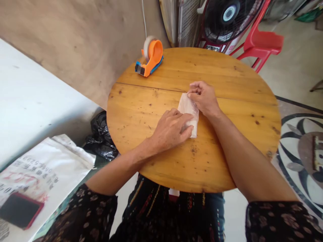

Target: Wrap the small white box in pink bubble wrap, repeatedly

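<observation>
A thin, pale white sheet [187, 105], folded into a narrow strip, lies on the round wooden table [141, 111]. It looks like soft plastic or tissue; I cannot tell which. My left hand [171, 129] rests across the strip's near half, with thumb and fingers apart and pressing down on it. At the far right corner, my right hand [203, 97] pinches the strip's edge between thumb and forefinger, its other fingers curled.
An orange and blue tape dispenser [152, 58] with a roll of clear tape stands at the table's far left. Beyond the table are a black fan [230, 25] and a red chair [263, 42]. At left lie a black plastic bag [101, 137], a printed white sack [63, 161] and a phone [19, 210].
</observation>
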{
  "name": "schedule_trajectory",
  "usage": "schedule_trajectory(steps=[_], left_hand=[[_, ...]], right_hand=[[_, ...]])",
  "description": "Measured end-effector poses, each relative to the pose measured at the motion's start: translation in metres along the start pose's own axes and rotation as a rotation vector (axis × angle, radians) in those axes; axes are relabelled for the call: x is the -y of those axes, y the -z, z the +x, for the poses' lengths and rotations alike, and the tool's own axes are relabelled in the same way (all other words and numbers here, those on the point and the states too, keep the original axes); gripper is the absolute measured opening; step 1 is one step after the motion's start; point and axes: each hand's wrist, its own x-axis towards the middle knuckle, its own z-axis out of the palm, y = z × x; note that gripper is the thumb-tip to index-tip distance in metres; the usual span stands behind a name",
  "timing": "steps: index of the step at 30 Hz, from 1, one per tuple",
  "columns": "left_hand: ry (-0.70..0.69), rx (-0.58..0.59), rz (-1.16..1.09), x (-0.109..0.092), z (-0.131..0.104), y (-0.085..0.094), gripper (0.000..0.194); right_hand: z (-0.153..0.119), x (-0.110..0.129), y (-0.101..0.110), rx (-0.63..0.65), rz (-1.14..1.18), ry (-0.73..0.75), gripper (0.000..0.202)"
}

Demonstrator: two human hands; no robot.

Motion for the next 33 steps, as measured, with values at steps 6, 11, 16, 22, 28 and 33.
schedule_trajectory(steps=[6,11,16,22,28,33], left_hand=[[-0.007,0.028,-0.017,0.002,0.001,0.000,0.019],[0.002,0.026,-0.035,0.002,0.001,0.000,0.019],[0.019,0.015,0.003,0.000,0.000,0.002,0.020],[0.058,-0.024,0.018,0.000,-0.002,0.003,0.023],[0.121,0.050,0.034,-0.008,-0.003,0.009,0.024],[0.214,0.126,0.030,-0.019,-0.004,0.018,0.023]], right_hand=[[-0.008,0.025,0.002,-0.054,0.065,-0.006,0.024],[-0.014,0.046,0.006,-0.049,0.203,0.090,0.025],[-0.016,0.051,0.009,-0.032,0.228,0.216,0.026],[-0.025,0.057,0.016,0.011,0.222,0.294,0.025],[-0.031,0.066,0.022,0.038,0.221,0.280,0.028],[-0.050,0.085,0.026,0.102,0.192,0.264,0.030]])
